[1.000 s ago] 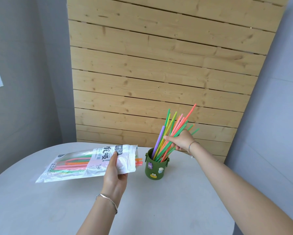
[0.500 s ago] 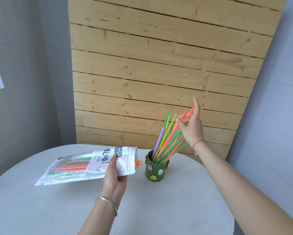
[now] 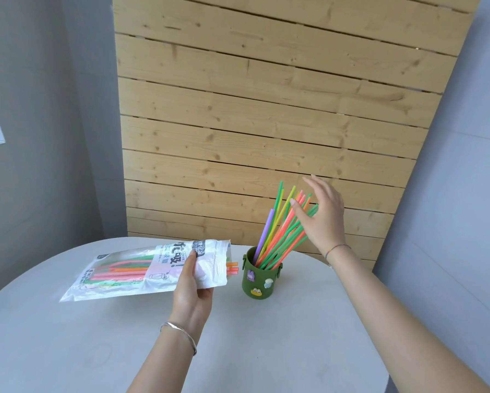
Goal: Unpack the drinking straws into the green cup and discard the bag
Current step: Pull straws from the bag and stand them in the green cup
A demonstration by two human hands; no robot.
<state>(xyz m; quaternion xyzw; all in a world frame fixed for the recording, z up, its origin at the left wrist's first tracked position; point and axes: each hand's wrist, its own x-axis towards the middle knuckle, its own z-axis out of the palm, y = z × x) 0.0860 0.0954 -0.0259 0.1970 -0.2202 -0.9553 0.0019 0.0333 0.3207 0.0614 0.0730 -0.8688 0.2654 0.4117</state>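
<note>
**Straws split between bag and cup**

A pale plank wall (image 3: 266,109) rises beyond our fingertips, and a round grey table (image 3: 266,350) spreads beneath them. Our left hand (image 3: 191,290) grips the bag (image 3: 209,268) near its open mouth, thumb curled over the printed top and the other fingers underneath. The bag stretches away to the left of that thumb, tilted down toward the table. Packed straws (image 3: 121,272) of several colours lie inside it, and a few orange ends (image 3: 232,269) poke out of the mouth just right of our left fingers.

Our right hand (image 3: 323,219) holds nothing, its fingers straight and spread wide. Its thumb and palm lie by the upper ends of the loose straws (image 3: 278,236), which fan out and lean right; we cannot tell whether the hand presses them. These stand in the green cup (image 3: 259,282), upright on the table below our right fingers, just right of the bag's mouth and apart from it.

A silver bangle (image 3: 181,331) circles the left wrist, a thin thread bracelet (image 3: 337,247) the right.
</note>
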